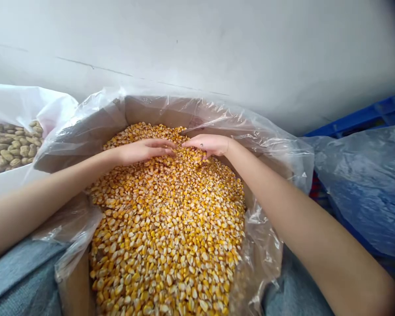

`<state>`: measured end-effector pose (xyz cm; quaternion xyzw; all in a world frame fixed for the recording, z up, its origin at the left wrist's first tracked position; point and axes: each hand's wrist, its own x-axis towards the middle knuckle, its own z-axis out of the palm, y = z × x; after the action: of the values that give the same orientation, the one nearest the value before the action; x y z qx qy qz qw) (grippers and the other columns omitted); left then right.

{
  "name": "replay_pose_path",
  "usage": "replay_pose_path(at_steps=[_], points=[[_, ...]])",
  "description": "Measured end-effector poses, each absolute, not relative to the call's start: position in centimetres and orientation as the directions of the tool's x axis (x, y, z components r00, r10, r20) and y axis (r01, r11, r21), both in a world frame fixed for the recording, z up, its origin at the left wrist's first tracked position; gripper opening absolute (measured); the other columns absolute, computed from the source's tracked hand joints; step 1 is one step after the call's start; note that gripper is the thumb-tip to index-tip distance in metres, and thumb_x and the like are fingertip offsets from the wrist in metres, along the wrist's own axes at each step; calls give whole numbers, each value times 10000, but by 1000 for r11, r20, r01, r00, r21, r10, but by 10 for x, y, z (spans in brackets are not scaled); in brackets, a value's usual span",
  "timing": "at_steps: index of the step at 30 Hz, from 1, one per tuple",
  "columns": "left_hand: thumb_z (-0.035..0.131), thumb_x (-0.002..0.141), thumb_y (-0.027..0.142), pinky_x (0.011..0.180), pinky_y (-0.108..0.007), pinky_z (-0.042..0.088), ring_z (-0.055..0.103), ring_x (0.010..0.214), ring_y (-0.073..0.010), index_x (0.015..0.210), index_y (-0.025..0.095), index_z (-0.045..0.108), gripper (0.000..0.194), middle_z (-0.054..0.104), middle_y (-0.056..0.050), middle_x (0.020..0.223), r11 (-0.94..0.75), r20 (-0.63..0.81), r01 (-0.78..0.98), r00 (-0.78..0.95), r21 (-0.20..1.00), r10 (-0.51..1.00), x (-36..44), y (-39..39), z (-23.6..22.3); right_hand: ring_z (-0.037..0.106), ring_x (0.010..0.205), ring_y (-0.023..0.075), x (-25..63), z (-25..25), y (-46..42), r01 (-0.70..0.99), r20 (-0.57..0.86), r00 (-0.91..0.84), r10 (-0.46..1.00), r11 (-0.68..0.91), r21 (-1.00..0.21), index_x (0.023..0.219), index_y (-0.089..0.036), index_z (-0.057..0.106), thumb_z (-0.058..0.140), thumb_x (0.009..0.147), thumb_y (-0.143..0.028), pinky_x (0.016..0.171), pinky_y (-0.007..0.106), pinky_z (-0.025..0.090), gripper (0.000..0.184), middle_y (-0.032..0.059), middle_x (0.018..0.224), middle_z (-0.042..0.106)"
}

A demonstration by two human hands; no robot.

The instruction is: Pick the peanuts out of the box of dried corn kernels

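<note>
A cardboard box (pixel 131 109) lined with a clear plastic bag (pixel 270 166) is heaped with dried yellow corn kernels (pixel 171 219). My left hand (pixel 143 151) lies palm down on the kernels, its fingers extended toward the far side of the heap. My right hand (pixel 209 145) faces it, with the fingertips sunk among the kernels and hidden. The two hands are close together near the middle of the box, and neither visibly holds anything apart from the loose corn.
At the left, a white sack (pixel 36 103) holds unshelled peanuts (pixel 13 147). A blue plastic crate (pixel 375 112) and a plastic-covered blue bundle (pixel 365 188) lie at the right. A white wall (pixel 197 44) stands behind the box, and blue denim (pixel 23 281) shows below.
</note>
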<state>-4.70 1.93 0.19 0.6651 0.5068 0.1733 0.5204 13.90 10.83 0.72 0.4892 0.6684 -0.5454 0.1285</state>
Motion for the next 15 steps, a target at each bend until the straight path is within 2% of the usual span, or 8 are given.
replay_pose_path(at_steps=[3, 5, 7, 9, 11, 13, 15], points=[[334, 793, 388, 802, -296, 382, 501, 905, -149, 1206, 218, 360, 448, 473, -33, 1131, -89, -109, 620, 275, 779, 955, -54, 24, 1, 513, 782, 162, 140, 13, 111, 870, -627, -424, 653, 101, -483, 946, -187, 565, 458, 688, -406, 650, 275, 434, 355, 57, 1006, 528], [346, 789, 348, 834, -311, 356, 476, 938, -164, 1228, 196, 338, 464, 462, -48, 1135, -209, 54, 757, 224, 619, 973, -57, 26, -2, 518, 715, 157, 141, 13, 112, 883, -532, -452, 716, 272, -383, 857, -159, 599, 415, 711, -360, 673, 284, 413, 309, 62, 855, 572], [350, 783, 319, 882, -331, 310, 412, 1020, -193, 1230, 163, 345, 473, 441, -65, 1150, -294, 157, 858, 251, 422, 955, -59, 26, -4, 520, 732, 153, 140, 11, 111, 833, -378, -547, 747, 440, -336, 820, -157, 611, 394, 721, -317, 725, 277, 387, 288, 52, 802, 582], [329, 789, 306, 912, -352, 268, 346, 1076, -217, 1213, 139, 369, 457, 414, -80, 1168, -336, 200, 908, 291, 251, 936, -58, 24, -7, 516, 810, 144, 137, 6, 108, 741, -233, -657, 717, 556, -377, 890, -179, 598, 373, 740, -309, 780, 257, 363, 300, 28, 880, 579], [300, 801, 298, 922, -370, 243, 307, 1098, -231, 1199, 126, 382, 441, 394, -91, 1179, -333, 213, 933, 301, 136, 930, -59, 22, -9, 487, 918, 129, 131, 0, 102, 625, -127, -754, 644, 646, -437, 1017, -187, 546, 349, 765, -319, 839, 237, 335, 346, 13, 1015, 538], [280, 809, 292, 922, -386, 231, 296, 1098, -242, 1192, 100, 379, 440, 378, -114, 1185, -314, 198, 946, 295, 74, 935, -59, 21, -14, 435, 1011, 122, 124, -8, 93, 511, -80, -840, 537, 733, -450, 1111, -166, 484, 335, 780, -314, 895, 227, 295, 391, 24, 1112, 481], [282, 806, 292, 923, -403, 216, 287, 1098, -258, 1169, 73, 395, 439, 366, -141, 1186, -317, 147, 947, 306, 55, 941, -58, 20, -21, 392, 1061, 139, 116, -15, 85, 437, -81, -892, 444, 803, -404, 1149, -157, 453, 355, 772, -304, 930, 244, 258, 416, 44, 1169, 429]])
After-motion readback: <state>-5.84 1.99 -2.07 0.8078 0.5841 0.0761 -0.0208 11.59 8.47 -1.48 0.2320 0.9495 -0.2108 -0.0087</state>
